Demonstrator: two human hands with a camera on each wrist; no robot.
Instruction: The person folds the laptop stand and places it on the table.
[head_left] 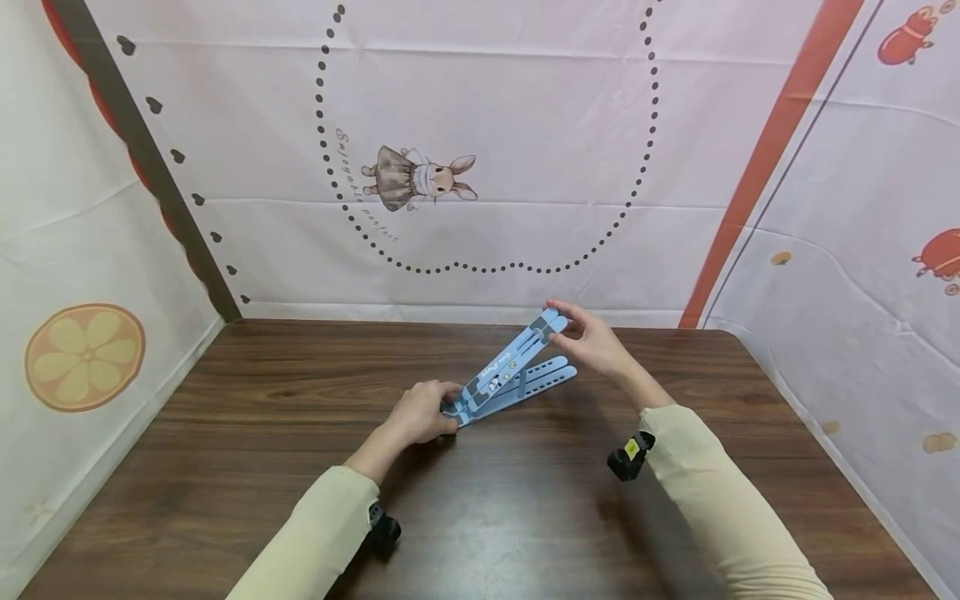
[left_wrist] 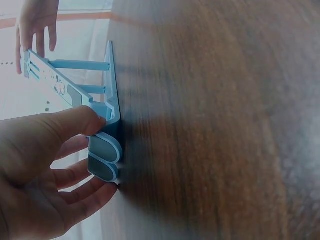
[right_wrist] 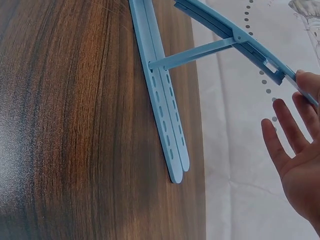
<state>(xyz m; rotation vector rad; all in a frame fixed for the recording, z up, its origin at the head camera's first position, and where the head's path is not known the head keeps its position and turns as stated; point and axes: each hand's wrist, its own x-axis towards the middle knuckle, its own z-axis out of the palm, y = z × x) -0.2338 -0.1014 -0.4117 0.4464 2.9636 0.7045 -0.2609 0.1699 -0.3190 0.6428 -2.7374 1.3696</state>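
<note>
A light blue folding laptop stand (head_left: pixel 501 375) rests on the table, its upper bars tilted up from the slotted base bars (right_wrist: pixel 165 120). A strut (right_wrist: pixel 200 54) joins the two halves. My left hand (head_left: pixel 422 412) grips the hinged front end, thumb on one side and fingers on the other, beside two rounded grey-padded tips (left_wrist: pixel 105 150). With thumb and fingers my right hand (head_left: pixel 592 340) pinches the raised far end of the upper bars. Printed pictures and lettering mark the upper face. In the right wrist view, the other fingers of that hand are spread apart.
The dark wooden table (head_left: pixel 300 517) reaches back to a white printed cloth (head_left: pixel 525 150) hanging behind it. More cloth hangs at the left and right sides. Each forearm carries a small black wrist camera (head_left: pixel 628 457) near the sleeve cuff.
</note>
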